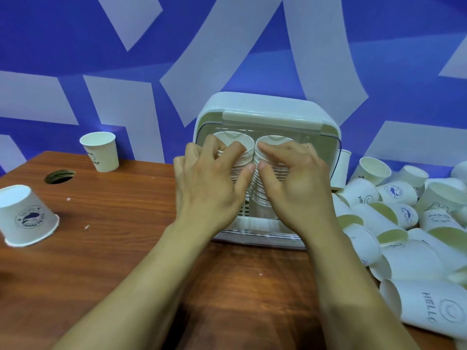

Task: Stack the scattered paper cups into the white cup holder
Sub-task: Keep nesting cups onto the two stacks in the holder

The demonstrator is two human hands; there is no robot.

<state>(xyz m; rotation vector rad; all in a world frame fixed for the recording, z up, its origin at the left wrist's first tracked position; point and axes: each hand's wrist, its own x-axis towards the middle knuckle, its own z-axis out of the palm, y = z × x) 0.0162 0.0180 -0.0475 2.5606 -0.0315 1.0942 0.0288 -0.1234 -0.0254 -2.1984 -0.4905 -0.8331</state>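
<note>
Two bare forearms reach forward over the wooden bench [113,248] toward the white cup holder [265,107], which stands on the bench with its open front facing the person. To the right of the holder, a pile of loose paper cups [404,223] lies on its sides, running from the near edge back to the holder's right wall. Some carry a "HELLO" print and others a round blue badge.

In front of the holder's opening, the left hand [209,188] grips the left stack of cups [235,142]. Its fingers [211,147] curl over the outer side and the thumb presses the inner side. The right hand [295,183] grips the right stack of cups [271,142] the same way, with the thumb tips almost meeting between the stacks. Both stacks sit inside the holder, side by side and touching, mouths toward the camera.

Well to the left of the holder, an upside-down cup [26,215] stands tilted on the bench. Farther back on that side are a round hole [60,176] in the bench and an upright cup [101,151]. Behind the holder is a blue wall [75,46] with pale bands.
</note>
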